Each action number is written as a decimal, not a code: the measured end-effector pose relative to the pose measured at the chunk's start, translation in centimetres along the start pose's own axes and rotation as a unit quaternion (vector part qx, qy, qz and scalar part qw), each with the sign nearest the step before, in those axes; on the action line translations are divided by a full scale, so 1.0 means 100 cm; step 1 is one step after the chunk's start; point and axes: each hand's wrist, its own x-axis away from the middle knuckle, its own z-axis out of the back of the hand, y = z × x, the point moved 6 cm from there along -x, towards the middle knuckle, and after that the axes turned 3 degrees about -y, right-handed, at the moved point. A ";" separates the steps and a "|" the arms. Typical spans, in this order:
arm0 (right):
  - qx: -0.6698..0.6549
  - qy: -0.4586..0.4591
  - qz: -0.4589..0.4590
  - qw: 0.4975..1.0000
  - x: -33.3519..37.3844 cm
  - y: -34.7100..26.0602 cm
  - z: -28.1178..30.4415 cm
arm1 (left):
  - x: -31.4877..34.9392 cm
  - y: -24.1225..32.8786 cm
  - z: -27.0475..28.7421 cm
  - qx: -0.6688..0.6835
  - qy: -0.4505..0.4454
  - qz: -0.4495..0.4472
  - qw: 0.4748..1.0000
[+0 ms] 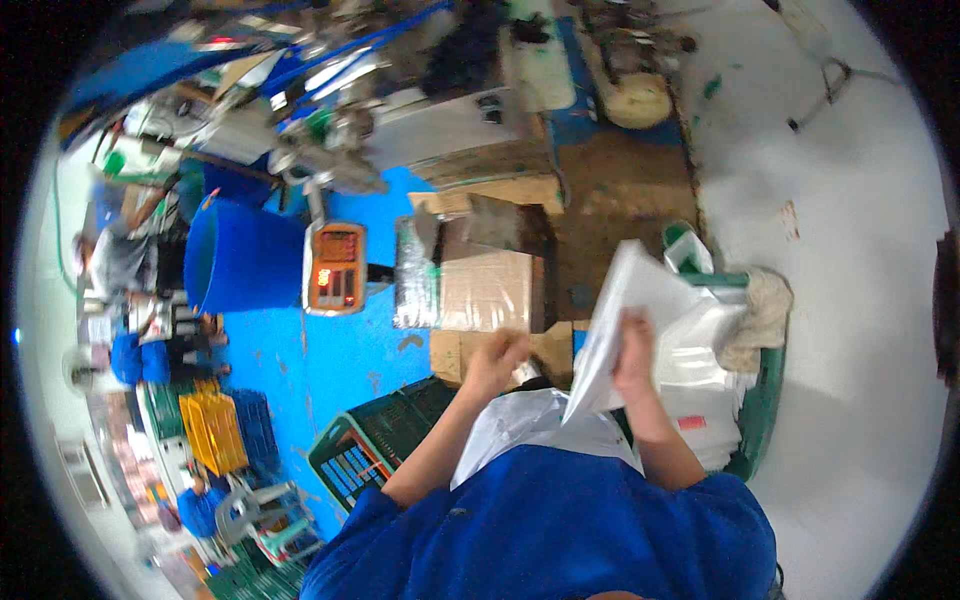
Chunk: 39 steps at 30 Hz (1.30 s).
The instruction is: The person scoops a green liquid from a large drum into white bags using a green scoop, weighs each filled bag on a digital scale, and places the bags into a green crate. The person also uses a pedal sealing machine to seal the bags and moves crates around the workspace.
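My right hand (635, 355) is closed on a flat, white, sheet-like bundle (625, 300), tilted up in front of my body. Whether it is paper or plastic bags is too blurred to tell. Smeared by motion, my left hand (497, 362) hovers at the near side of a cardboard box (487, 290); its fingers are not clear. The box is partly wrapped in shiny clear film. Beside my right arm, white sheets or bags (700, 365) lie stacked in a green crate (768, 400).
Left of the box stands an orange scale display (337, 268) with lit red digits, next to a big blue drum (245, 255). A dark green crate (375, 440) sits by my left forearm. Farther left are yellow crates (213, 432) and several people. A white wall (840, 250) bounds the right side.
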 end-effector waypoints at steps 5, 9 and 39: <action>0.222 -0.232 -0.163 0.933 0.052 0.113 -0.153 | -0.004 -0.044 0.023 0.458 0.081 0.204 0.861; 0.432 -0.226 0.069 0.871 0.043 0.102 -0.223 | -0.007 -0.049 0.079 0.458 0.176 0.174 0.854; 0.449 -0.030 0.233 0.862 -0.107 0.045 -0.278 | -0.222 -0.017 0.115 -0.618 -0.118 0.108 0.770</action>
